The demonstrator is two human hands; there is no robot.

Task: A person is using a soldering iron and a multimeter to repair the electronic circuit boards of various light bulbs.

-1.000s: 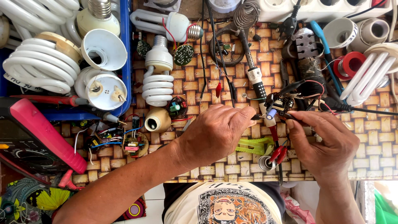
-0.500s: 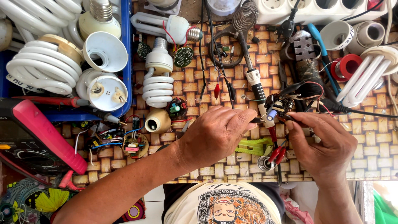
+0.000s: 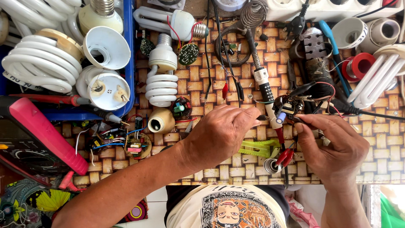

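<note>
1. The right hand [image 3: 337, 147] pinches a small circuit board [image 3: 288, 106] between thumb and fingertips, holding it up just off the tabletop [image 3: 379, 139]. Thin red and black wires trail from the board away from the person.
2. The left hand [image 3: 219, 133] is curled, knuckles up, with its fingertips closed near the handle of a soldering iron [image 3: 263, 90]. I cannot tell for sure whether it grips the iron or some small part beside it, as the fingers hide the contact.
3. The board sits between the two hands, just beyond the left fingertips and touching the right ones. It looks light and stiff but fragile: the blue capacitor and other parts stand proud and the wire joints look easy to tear. I judge the bare edges the safe place to hold it, as the right hand does, not the components or leads.
4. The iron looks rigid and light; its black and white handle is the only sensible hold, since the metal end may be hot.
5. Just below the hands lie a green plastic piece [image 3: 257, 148], red-handled pliers [image 3: 284, 157] and a small coil of solder [image 3: 270, 165].
6. Left of the left hand stand a cream lamp base [image 3: 160, 121] and a spiral bulb [image 3: 161, 80], with loose boards [image 3: 137, 145] nearer the person.
7. Further left, a blue tray [image 3: 128, 63] holds more spiral bulbs and white housings; a red-cased multimeter [image 3: 38, 131] lies below it.
</note>
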